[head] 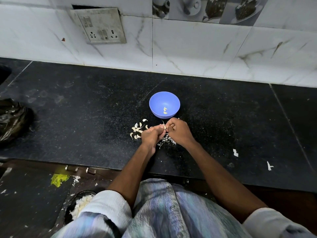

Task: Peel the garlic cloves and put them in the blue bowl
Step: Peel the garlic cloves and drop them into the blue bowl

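Black bench [68, 117]: our left hand [151, 134] and right hand [178, 131] pinch one garlic clove [164, 126], mid-peel; next, strip skin, drop into blue bowl [155, 102]

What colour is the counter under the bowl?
Black with fine pale speckles; the counter shows best in the head view, around the bowl.

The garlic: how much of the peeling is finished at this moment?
Done: two peeled cloves lie in the blue bowl. In hand: left hand and right hand pinch one clove. Left: the unpeeled cloves on the counter.
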`<state>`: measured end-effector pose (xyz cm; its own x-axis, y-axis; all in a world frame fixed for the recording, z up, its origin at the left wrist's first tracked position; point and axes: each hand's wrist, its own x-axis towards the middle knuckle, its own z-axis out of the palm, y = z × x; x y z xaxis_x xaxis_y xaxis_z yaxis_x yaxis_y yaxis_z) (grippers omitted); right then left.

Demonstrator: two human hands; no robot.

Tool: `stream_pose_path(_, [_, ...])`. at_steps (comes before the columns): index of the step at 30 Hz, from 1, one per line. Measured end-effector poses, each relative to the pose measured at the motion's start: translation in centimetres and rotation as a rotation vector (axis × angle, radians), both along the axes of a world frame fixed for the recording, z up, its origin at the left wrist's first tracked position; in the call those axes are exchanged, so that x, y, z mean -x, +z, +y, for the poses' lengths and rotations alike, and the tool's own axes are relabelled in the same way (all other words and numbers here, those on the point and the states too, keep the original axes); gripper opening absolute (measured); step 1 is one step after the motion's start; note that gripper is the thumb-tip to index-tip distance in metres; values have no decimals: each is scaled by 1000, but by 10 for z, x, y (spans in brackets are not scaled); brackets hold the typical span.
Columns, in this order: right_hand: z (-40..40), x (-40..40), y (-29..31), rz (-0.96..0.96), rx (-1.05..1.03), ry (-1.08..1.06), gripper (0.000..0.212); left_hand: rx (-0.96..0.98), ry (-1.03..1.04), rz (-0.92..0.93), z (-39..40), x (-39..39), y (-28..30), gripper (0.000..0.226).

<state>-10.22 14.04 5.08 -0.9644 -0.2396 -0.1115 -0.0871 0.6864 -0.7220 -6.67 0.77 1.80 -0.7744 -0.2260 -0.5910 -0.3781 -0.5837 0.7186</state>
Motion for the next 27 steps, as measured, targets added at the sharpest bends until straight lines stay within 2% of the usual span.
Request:
stream_pose_path(6, [4,1,0,-35,38,51,14,-91,-81,-36,-9,0,3,18])
stream_pose_path(13, [6,2,2,-27,143,52,14,-127,-52,-37,-10,-1,2,17])
stream_pose_path(27, [0,-2,-2,-90,117,-3,13,-142,-81,-13,-7,-2,1,18])
